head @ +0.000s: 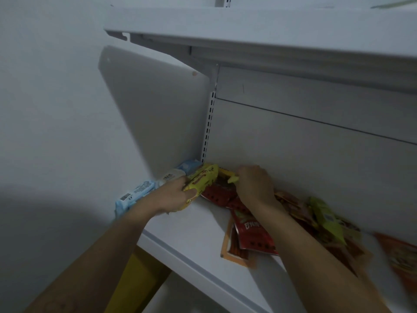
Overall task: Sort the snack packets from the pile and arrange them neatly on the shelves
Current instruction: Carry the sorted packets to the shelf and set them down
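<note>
The bare shelf board lies open at lower centre, reachable from its front edge. The left hand and right hand, both gripping the yellow packet, fill the back corner at centre. Blue packets line the left edge. Red packets and a blurred pile crowd the right. The upper shelf caps the open bay, and the back panel closes it.

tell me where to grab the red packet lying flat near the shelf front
Probably pinch its near edge, coming from the front of the shelf: the red packet lies flat on an orange packet, and the right forearm covers its far right side.
</note>
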Available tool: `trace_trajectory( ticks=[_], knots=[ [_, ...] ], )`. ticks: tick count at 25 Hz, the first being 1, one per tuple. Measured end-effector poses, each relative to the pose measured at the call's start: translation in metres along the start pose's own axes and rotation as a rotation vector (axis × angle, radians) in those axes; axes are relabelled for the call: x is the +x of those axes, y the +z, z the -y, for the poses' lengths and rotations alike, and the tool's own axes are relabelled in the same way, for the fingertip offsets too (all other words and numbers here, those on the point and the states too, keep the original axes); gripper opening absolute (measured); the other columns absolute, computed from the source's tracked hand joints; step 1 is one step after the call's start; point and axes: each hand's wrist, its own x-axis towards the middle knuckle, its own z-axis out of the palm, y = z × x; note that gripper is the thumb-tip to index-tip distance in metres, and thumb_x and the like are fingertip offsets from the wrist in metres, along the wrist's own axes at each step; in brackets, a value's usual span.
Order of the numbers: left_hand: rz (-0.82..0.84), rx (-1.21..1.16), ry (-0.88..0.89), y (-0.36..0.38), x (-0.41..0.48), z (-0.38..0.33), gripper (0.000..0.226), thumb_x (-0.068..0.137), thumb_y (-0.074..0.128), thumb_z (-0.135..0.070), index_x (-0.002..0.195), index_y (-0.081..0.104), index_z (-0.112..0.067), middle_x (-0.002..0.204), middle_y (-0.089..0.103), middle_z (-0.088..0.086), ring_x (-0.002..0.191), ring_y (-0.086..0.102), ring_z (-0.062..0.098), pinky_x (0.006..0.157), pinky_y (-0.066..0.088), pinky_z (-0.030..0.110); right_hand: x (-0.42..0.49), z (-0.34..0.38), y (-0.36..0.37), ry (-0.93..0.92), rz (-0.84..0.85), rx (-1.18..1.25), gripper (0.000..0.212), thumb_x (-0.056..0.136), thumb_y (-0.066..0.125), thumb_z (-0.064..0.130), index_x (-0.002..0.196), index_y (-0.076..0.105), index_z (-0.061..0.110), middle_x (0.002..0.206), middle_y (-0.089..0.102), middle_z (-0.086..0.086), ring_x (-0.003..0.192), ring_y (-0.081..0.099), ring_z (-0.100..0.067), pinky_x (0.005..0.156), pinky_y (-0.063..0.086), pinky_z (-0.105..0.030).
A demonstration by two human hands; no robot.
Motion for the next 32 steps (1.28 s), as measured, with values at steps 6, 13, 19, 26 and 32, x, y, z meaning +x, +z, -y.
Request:
trace_trajectory(
  ticks=[6, 13, 19, 26, 32],
  knots=[
    [-0.072, -0.019, -0.035, 0.011, -0.014, -0.003, 0.049, 0.094, 0.061, -0.033, 0.137, 0.041, -0.018, 0.103, 0.059, -0.001, 0.087, 0.059, 0.015, 0.072, 0.047, 0.028, -0.048, -0.013, -0.021, -0.121, -0.043, 0.271, 0.020, 0.090, 0.061, 0.013, 0.096, 0.070, 0.030, 0.108, 0.067, 0.001, 0.101, 0.062, -0.023, 0.077, 0.045, -0.027],
    [0.085, 0.135, -0.171, 0.030, -0.031, -0.020, 0.034, 0.105, 0.033, -0.035, 0.114, 0.049, -0.006, 0.089, 0.055, 0.010, 0.078, 0.054, 0.022, 0.062, 0.040, 0.028, -0.065, -0.040, 0.001, -0.049, 0.279, 0.613, 0.020, 0.085, 0.070, 0.017, 0.103, 0.072, 0.025, 0.108, 0.069, 0.010, 0.101, 0.064, -0.008, 0.091, 0.052, -0.029],
    [0.119, -0.070, -0.191, 0.034, -0.037, -0.024, 0.032, 0.095, 0.060, -0.039, 0.103, 0.052, -0.008, 0.100, 0.056, 0.004, 0.092, 0.059, 0.021, 0.071, 0.051, 0.028, -0.052, -0.012, 0.016, 0.084, 0.304, 0.467, 0.028, 0.088, 0.065, 0.036, 0.093, 0.065, 0.008, 0.092, 0.066, -0.007, 0.084, 0.064, -0.026, 0.068, 0.054, -0.036],
    [0.070, -0.587, -0.168, 0.042, -0.049, -0.031, 0.024, 0.084, 0.076, -0.008, 0.099, 0.059, -0.016, 0.096, 0.067, 0.004, 0.088, 0.065, 0.015, 0.079, 0.054, 0.025, -0.057, 0.008, 0.015, 0.240, 0.469, 0.881, 0.030, 0.081, 0.076, 0.016, 0.104, 0.058, 0.011, 0.100, 0.064, -0.008, 0.084, 0.066, -0.022, 0.062, 0.061, -0.038],
    [0.119, -0.961, -0.154, 0.041, -0.061, -0.032, 0.040, 0.087, 0.068, -0.005, 0.125, 0.054, -0.009, 0.115, 0.070, 0.016, 0.107, 0.067, 0.033, 0.098, 0.051, 0.047, -0.063, -0.003, 0.006, 0.268, 0.486, 1.170, 0.029, 0.079, 0.076, 0.008, 0.105, 0.065, 0.002, 0.093, 0.070, -0.013, 0.067, 0.063, -0.022, 0.047, 0.050, -0.026]
  ],
)
